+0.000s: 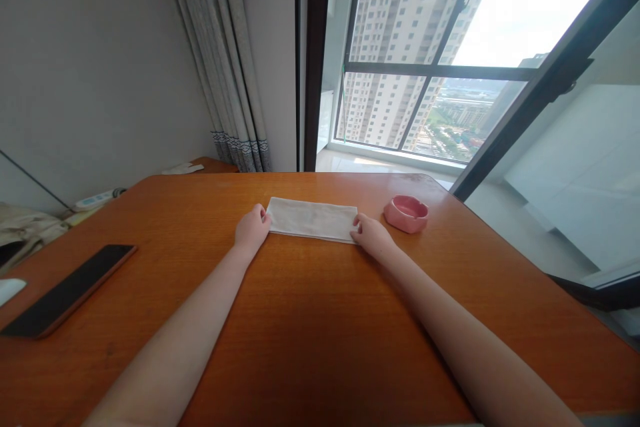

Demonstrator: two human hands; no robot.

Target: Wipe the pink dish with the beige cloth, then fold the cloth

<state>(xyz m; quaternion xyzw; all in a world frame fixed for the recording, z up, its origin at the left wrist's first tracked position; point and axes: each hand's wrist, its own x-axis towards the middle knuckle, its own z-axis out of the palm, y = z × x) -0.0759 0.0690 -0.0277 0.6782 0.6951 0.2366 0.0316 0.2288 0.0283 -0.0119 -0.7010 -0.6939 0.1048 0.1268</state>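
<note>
While the folded white cloth [314, 219] lies on the wooden table [310, 320], the left hand [253, 227] and right hand [371, 235] pinch its short ends with closed fingers; it seems light, soft and limp; gripping near the corners should suit.

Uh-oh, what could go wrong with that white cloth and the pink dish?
The right hand is near the pink dish, so a sideways bump might push it. The left hand and right hand are at opposite ends of the white cloth, so uneven pulling could perhaps wrinkle it.
</note>
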